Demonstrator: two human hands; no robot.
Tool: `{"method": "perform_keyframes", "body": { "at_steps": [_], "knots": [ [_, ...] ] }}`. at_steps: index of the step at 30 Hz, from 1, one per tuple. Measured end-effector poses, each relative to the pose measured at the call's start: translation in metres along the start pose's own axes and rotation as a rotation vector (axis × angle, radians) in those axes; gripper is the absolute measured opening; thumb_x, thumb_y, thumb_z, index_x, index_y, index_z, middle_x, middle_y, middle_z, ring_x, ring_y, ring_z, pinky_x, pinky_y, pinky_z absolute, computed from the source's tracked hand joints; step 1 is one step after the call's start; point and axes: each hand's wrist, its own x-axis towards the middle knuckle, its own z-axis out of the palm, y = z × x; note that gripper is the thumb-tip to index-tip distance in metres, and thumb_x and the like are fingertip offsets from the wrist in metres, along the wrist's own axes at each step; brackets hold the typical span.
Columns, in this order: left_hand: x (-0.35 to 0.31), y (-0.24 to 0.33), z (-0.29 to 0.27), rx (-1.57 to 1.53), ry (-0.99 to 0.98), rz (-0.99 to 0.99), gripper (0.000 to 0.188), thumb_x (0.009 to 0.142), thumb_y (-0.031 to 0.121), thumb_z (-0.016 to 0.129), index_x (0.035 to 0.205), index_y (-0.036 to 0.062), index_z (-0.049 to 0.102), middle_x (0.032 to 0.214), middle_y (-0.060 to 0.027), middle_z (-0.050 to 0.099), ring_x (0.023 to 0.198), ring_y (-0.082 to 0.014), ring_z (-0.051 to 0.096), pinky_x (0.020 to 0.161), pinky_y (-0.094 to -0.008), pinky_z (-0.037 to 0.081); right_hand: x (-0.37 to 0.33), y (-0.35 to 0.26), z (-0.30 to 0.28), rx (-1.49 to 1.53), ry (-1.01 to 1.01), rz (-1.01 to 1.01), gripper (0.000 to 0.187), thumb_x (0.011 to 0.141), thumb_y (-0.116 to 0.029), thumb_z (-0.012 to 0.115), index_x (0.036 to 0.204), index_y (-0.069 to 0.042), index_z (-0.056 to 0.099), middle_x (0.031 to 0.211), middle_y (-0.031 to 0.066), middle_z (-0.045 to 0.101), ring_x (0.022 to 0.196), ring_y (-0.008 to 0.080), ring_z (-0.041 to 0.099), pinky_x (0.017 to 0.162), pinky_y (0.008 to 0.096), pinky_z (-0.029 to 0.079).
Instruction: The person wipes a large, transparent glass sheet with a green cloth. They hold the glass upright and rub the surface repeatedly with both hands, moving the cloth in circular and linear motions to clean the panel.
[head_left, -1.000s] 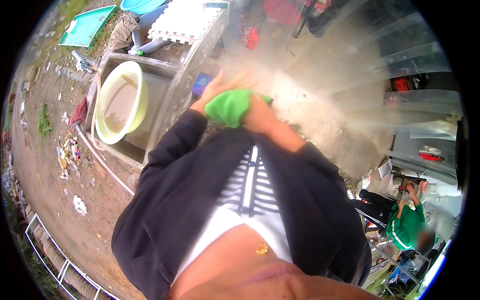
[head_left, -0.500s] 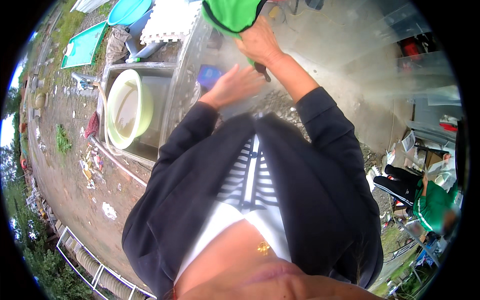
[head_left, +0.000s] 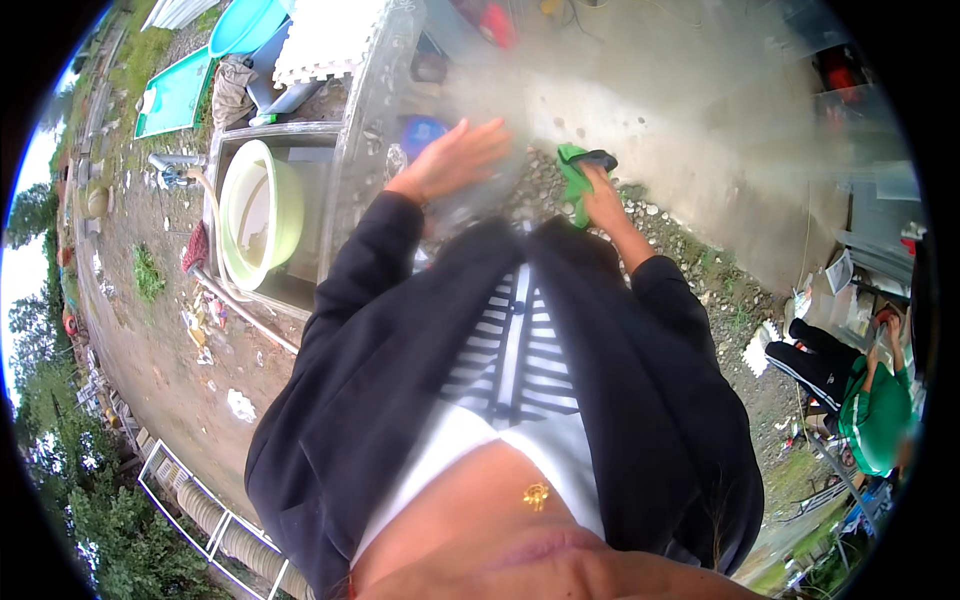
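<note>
In my right hand (head_left: 605, 205) is a limp green cloth piece with black edging (head_left: 574, 178), its exact kind unclear. The fingers are closed on it, low over the pebbles to the right of my body's middle. My left hand (head_left: 460, 160) hovers in front of me with fingers stretched out, slightly blurred, and nothing in it. Just behind that hand a round blue object (head_left: 422, 135) shows beyond a hazy, see-through surface.
At left, a pale green basin (head_left: 290, 220) sits in a grey trough (head_left: 318, 170), with a tap (head_left: 175, 168) and hose beside it. A teal tray (head_left: 175, 95) and white foam mats (head_left: 325, 45) lie beyond. A person in green (head_left: 875, 415) is at far right.
My right hand has swung down and to the right with the green cloth piece, from high in front of me to near the pebbles. The left hand has risen slightly, fingers still spread.
</note>
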Motion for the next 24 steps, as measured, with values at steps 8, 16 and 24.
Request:
{"method": "perform_keyframes", "body": {
  "at_steps": [8, 16, 24],
  "knots": [
    [0.027, -0.041, 0.006, 0.007, 0.029, -0.101, 0.070, 0.096, 0.056, 0.029, 0.148, 0.0102, 0.024, 0.152, -0.0066, 0.029, 0.135, -0.0211, 0.032, 0.106, -0.0331, 0.023, -0.022, 0.021, -0.033, 1.054, 0.203, 0.767, 0.052, 0.086, -0.008, 0.059, 0.136, -0.012, 0.046, 0.129, 0.0155, 0.053, 0.116, 0.0269, 0.052, 0.098, 0.0362, 0.042],
    [0.040, -0.037, 0.056, -0.227, -0.024, -0.002, 0.064, 0.096, 0.049, 0.032, 0.148, 0.0123, 0.024, 0.150, -0.0083, 0.028, 0.136, -0.0252, 0.029, 0.111, -0.0421, 0.020, -0.002, -0.095, -0.094, 1.486, 0.100, 0.461, 0.040, 0.087, -0.012, 0.061, 0.125, -0.002, 0.052, 0.115, 0.0117, 0.061, 0.102, 0.0223, 0.061, 0.087, 0.0336, 0.050],
    [0.039, -0.055, 0.047, 1.083, -0.124, 0.339, 0.056, 0.095, 0.036, 0.043, 0.144, 0.0133, 0.029, 0.146, -0.0103, 0.032, 0.134, -0.0291, 0.031, 0.111, -0.0461, 0.025, 0.018, -0.217, -0.047, -0.191, 0.166, -0.582, 0.051, 0.078, -0.020, 0.063, 0.128, -0.023, 0.055, 0.139, 0.0044, 0.044, 0.126, 0.0300, 0.040, 0.109, 0.0477, 0.025]
  ]
}}
